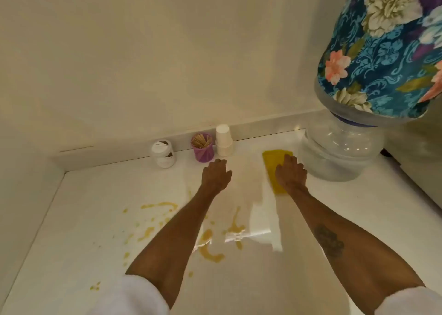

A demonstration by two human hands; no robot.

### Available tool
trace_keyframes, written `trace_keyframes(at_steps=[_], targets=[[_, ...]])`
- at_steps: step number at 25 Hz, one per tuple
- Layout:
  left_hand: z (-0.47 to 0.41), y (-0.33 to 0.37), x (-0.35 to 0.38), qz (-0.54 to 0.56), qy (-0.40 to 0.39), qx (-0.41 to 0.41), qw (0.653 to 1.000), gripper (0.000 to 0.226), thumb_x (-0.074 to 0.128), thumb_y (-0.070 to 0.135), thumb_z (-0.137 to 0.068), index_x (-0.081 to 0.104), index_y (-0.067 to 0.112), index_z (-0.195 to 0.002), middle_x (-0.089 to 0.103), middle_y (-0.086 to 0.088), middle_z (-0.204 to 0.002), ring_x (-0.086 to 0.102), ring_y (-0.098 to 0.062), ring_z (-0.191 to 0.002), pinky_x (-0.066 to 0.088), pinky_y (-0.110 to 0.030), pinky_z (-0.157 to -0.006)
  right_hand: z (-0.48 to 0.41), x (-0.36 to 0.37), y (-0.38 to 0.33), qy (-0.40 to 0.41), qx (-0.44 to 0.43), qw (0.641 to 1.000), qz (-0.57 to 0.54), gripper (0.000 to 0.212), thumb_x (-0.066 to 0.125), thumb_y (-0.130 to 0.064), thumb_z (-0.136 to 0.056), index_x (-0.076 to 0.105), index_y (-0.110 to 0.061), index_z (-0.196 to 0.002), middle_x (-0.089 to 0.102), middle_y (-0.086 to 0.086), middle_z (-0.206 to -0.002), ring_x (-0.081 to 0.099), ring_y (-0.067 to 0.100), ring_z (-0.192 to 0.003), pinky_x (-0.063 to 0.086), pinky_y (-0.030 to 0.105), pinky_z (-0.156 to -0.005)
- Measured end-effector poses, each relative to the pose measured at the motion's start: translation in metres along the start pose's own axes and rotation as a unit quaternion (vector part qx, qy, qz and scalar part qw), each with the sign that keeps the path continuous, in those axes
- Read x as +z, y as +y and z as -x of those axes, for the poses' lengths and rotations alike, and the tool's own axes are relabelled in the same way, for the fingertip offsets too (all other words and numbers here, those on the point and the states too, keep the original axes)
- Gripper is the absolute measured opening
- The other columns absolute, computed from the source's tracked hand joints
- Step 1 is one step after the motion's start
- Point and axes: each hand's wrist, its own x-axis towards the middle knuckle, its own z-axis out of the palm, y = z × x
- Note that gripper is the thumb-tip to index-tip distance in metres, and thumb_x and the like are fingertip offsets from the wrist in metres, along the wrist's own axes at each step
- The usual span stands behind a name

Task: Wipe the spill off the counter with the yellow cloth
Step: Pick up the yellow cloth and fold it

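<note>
Right hand: the right hand (291,172) lies flat, palm down, fingers spread, pressing on the yellow cloth (275,168) at about 1 o'clock from the middle of the counter
Yellow cloth: spread on the counter (311,219) under the right hand, its far edge showing past the fingertips and its near edge by the wrist; just beside the clear water jug (339,156), which sits at its 3 o'clock
Left hand: the left hand (216,174) is open and holds nothing, fingers loosely spread; whether the palm touches the counter or hovers just above is hard to tell
Spill: orange-yellow streaks and drops of the spill (210,250) lie at 6 to 8 o'clock from the hands, partly under the left forearm, well apart from the cloth
Wet streak: a pale glossy band runs from the cloth toward 6 o'clock between the forearms
Back edge: at 11 to 12 o'clock from the left hand stand a white jar (163,153), a purple cup of wooden sticks (202,150) and a stack of paper cups (223,140)
Jug top: covered with a floral cloth cover (382,51)
</note>
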Motion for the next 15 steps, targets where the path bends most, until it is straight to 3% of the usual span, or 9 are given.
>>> trace_keyframes(at_steps=[4,7,15], targets=[[-0.015,0.041,0.030,0.008,-0.002,0.028,1.000,0.044,0.044,0.018,-0.101,0.047,0.011,-0.144,0.055,-0.008,-0.139,0.052,-0.028,-0.126,0.042,-0.039,-0.103,-0.026,0.002,0.033,-0.036,0.061,0.997,-0.015,0.038,0.043,-0.014,-0.100,0.050,0.000,-0.135,0.054,0.020,-0.138,0.052,0.039,-0.126,0.043,0.045,-0.105],[-0.031,0.065,0.050,0.080,-0.009,0.006,0.997,0.044,0.043,0.008,-0.099,0.049,0.010,-0.142,0.056,-0.010,-0.139,0.052,-0.029,-0.127,0.041,-0.037,-0.103,-0.044,0.002,0.042,-0.056,0.071,0.995,-0.044,0.036,0.045,-0.015,-0.100,0.052,0.001,-0.131,0.056,0.021,-0.136,0.053,0.038,-0.125,0.044,0.044,-0.106],[-0.055,0.127,0.084,0.253,-0.102,-0.149,0.950,0.042,0.050,0.019,-0.097,0.049,0.001,-0.136,0.055,-0.020,-0.140,0.052,-0.038,-0.130,0.042,-0.041,-0.105,-0.061,0.020,0.057,-0.077,0.101,0.989,-0.077,0.036,0.044,-0.014,-0.101,0.051,0.002,-0.133,0.049,0.021,-0.140,0.047,0.038,-0.131,0.040,0.043,-0.108]])
